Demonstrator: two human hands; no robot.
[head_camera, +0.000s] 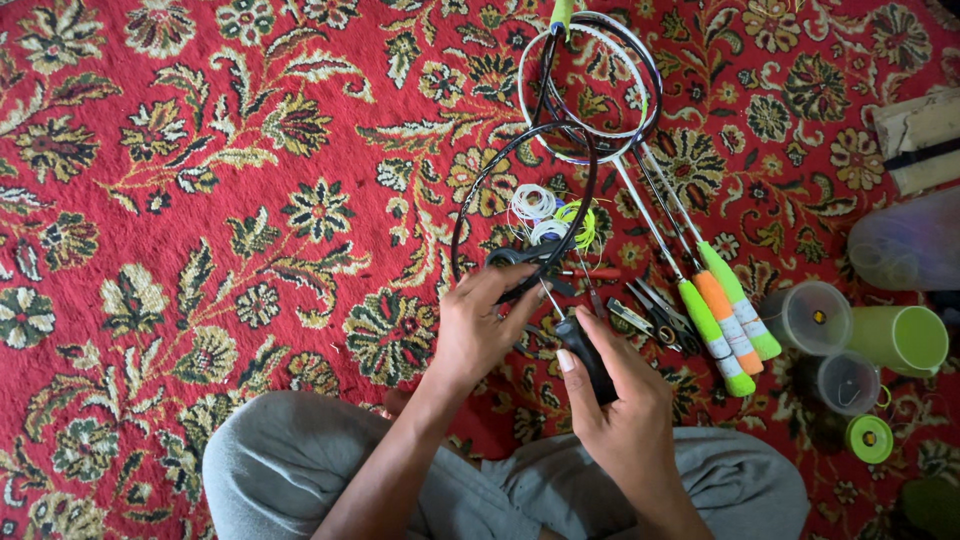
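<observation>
Head view: rackets (700, 290) beside hands (480, 330).

Home floor; red floral carpet (200, 150)

A single camera worn on the person's head looks almost straight down from close above the lap, so the grey-trousered crossed legs (300, 470) fill the bottom edge and the red floral patterned carpet (200, 150) runs up to the top edge. Taking the legs as landmark, the left hand (480, 330) and right hand (625, 410) sit just above them near the frame's centre, and the loose black racket frame (470, 190) lies farther up, well within reach. There is no second view to share any part of this scene.
</observation>
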